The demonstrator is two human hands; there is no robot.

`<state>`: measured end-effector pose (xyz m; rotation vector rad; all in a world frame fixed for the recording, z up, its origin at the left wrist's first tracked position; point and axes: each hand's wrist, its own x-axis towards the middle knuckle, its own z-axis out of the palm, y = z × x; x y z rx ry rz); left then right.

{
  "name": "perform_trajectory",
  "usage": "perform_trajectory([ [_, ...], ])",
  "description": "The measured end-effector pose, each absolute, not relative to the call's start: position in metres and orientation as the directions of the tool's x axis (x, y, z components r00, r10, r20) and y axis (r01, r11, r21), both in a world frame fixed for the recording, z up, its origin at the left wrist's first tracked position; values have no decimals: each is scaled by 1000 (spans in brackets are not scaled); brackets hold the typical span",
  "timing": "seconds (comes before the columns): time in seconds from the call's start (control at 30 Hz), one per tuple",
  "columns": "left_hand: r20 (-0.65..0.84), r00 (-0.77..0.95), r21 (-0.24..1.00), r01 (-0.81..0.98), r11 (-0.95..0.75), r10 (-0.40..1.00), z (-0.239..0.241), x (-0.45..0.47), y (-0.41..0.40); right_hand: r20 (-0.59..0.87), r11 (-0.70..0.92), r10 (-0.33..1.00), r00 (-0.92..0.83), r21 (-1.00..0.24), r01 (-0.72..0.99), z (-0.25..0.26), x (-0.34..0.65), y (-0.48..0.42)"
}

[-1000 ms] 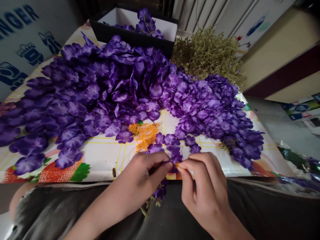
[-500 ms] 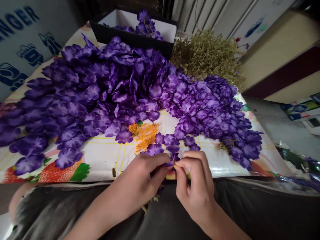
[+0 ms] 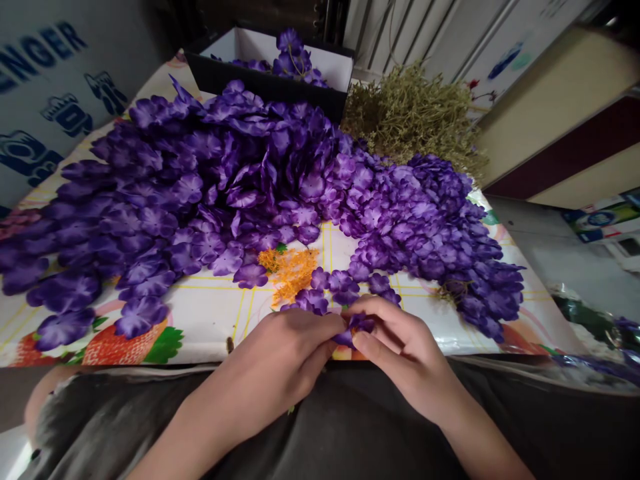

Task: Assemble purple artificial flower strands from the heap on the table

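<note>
Between my fingertips, at the table's front edge, is a small purple artificial flower [image 3: 356, 327] with a bit of orange at its centre. My left hand [image 3: 295, 353] pinches it from the left with thumb and forefinger. From the right, my right hand [image 3: 405, 353] grips its petals, thumb in front and fingers curled behind. The stem is mostly hidden by my hands. Just beyond lie a few loose purple petals [image 3: 343, 283] and a clump of orange sprigs [image 3: 295, 270].
Purple petals [image 3: 240, 167] heap across the table, with a second pile [image 3: 415, 207] at the right. Behind them stand a black box [image 3: 270, 83] holding purple flowers and a bundle of dry greenish sprigs [image 3: 415, 107]. A strawberry-print cloth [image 3: 200, 320] covers the table.
My right hand has turned and its fingers have opened out around the flower, whose petals and orange centre now show more. My left hand keeps nearly the same place.
</note>
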<state>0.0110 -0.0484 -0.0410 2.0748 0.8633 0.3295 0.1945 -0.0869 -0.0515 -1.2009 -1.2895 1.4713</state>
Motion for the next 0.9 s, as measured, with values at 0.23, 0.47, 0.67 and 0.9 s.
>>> perform_trajectory([
  [0.23, -106, 664, 857, 439, -271, 740, -36, 12, -54, 163, 172, 985, -57, -949, 263, -57, 194, -90],
  [0.47, -121, 628, 947, 304, -99, 769, -26, 8, -55, -91, -123, 989, -116, -944, -306, -55, 196, -88],
  [0.67, -91, 712, 974, 209, -87, 696, -26, 12, -51, 55, -12, 983, -174, -932, -362, -51, 195, -89],
  [0.9, 37, 734, 974, 125, -188, 678, -27, 11, -52, 371, 393, 903, -216, -917, 67, -47, 197, -96],
])
